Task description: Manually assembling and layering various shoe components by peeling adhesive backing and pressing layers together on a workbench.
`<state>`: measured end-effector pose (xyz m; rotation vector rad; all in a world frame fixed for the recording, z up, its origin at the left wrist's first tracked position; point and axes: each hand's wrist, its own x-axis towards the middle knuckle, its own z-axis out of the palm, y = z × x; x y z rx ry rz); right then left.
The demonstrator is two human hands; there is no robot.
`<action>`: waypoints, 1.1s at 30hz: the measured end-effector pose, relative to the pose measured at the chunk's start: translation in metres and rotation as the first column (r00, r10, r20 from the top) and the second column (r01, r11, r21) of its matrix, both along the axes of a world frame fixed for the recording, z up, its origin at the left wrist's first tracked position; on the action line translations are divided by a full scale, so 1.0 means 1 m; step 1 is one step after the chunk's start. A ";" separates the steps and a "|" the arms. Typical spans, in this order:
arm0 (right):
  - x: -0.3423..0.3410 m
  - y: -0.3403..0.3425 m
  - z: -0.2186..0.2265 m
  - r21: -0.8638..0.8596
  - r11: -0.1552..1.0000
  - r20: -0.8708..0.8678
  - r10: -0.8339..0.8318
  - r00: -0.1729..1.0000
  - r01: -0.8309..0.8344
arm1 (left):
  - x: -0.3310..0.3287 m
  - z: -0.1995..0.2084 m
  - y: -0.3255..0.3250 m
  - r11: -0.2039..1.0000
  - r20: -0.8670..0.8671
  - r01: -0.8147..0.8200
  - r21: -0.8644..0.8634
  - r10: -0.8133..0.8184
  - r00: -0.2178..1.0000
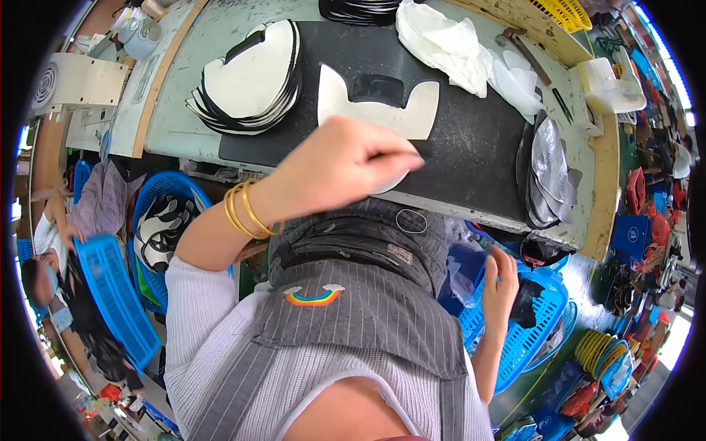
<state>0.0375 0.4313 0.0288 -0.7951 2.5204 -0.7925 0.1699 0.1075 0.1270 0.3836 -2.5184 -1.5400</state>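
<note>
My left hand is over the front edge of the black mat, its thumb and fingers pinched together; what they hold, if anything, is hidden. Just below it, the edge of a white piece shows, and I cannot tell whether the hand grips it. Beyond the hand lies a white U-shaped cut piece, with a small black curved piece in its notch. Low on the right, my right hand hangs beside a blue basket, fingers loosely apart, with nothing visible in them.
A stack of white, black-edged rounded pieces lies at the mat's left. White sheets and a hammer are at the back right. Silvery pieces sit at the right edge. Someone at the left is by a blue crate.
</note>
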 end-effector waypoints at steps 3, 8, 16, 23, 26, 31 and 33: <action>0.034 -0.097 0.046 -0.565 0.700 0.817 0.551 0.173 0.438 | 0.004 0.015 0.035 0.709 0.029 0.269 -0.652 -0.331 0.943; 0.019 -0.155 0.040 -0.262 0.683 0.851 0.497 -0.171 0.681 | 0.051 -0.007 0.040 0.928 -0.409 -0.067 -0.366 -0.096 0.908; 0.024 -0.176 0.046 -0.289 0.710 0.813 0.536 -0.226 0.642 | 0.043 -0.068 0.024 -0.215 0.242 -0.167 0.962 0.391 0.888; -0.004 -0.212 0.004 -0.538 0.744 0.775 0.251 0.580 0.396 | 0.019 -0.099 -0.040 0.536 -0.009 -0.461 0.708 0.659 0.752; -0.014 -0.230 -0.008 -0.503 0.856 0.564 0.221 0.796 0.119 | 0.015 -0.116 -0.064 0.718 -0.039 -0.567 0.403 0.633 0.773; -0.019 -0.230 -0.024 -0.503 0.858 0.527 0.212 0.823 0.101 | 0.012 -0.126 -0.067 0.781 -0.027 -0.619 0.087 0.623 0.782; -0.020 -0.231 -0.021 -0.535 0.832 0.563 0.219 0.797 0.149 | 0.011 -0.125 -0.063 0.770 -0.084 -0.633 0.079 0.638 0.766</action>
